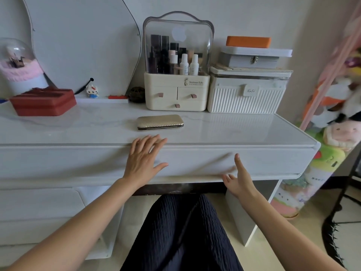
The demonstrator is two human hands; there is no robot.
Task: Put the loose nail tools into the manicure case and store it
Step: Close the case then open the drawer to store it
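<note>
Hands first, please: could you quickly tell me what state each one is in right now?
Left hand: open, fingers spread flat against the drawer front, holding nothing.
Right hand: open, at the drawer's lower edge, holding nothing.

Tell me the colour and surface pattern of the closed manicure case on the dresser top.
Pale gold manicure case, quilted diamond texture; head view.

Soft, even daylight fills the room; nothing is harsh or dim. The desktop [234,130] is glossy and mirrors the white boxes [246,98] behind it as pale streaks. My right hand [237,179] is smeared with motion blur, while my left hand [143,159] is sharper, with a faint shadow beneath it. The wide lens bows the desk edge and stretches my arms at the corners. The plush toys [340,132] at the right edge are blurred.
</note>
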